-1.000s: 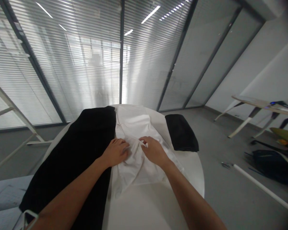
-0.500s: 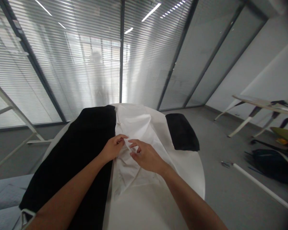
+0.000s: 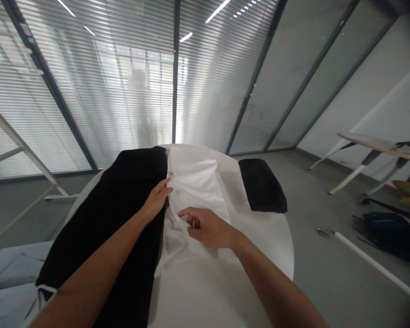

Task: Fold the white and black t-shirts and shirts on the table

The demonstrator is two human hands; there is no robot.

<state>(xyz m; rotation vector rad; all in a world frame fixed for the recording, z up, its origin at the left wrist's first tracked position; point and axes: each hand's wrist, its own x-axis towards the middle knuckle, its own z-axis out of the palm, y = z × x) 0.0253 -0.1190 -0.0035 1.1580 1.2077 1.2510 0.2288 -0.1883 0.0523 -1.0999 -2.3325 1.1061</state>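
Observation:
A white cloth garment [image 3: 194, 177] lies lengthwise on a round white table [image 3: 208, 291], rumpled at its near end. At its left edge my left hand [image 3: 158, 198] has thumb and index finger closed on the fabric. Lower and to the right, my right hand [image 3: 207, 226] rests over the cloth with its index fingertip touching a crease. Its thumb is apart from that finger, and the other fingers curl under. A long black cloth [image 3: 123, 196] is spread along the garment's left side, beneath my left forearm. Farther right sits a folded black cloth [image 3: 262, 186].
Glass partitions with blinds [image 3: 130, 123] stand behind the table. A white metal frame [image 3: 30, 155] is at left, above pale sheet-like items [image 3: 17, 269]. On the right floor are a white pole [image 3: 376, 264], a dark bag [image 3: 389, 234] and a wooden-topped table [image 3: 372, 145].
My hands have separated: the left moved up to the garment's left edge, while the right shifted slightly lower. The white cloth near them has flattened somewhat. The camera view has shifted a little.

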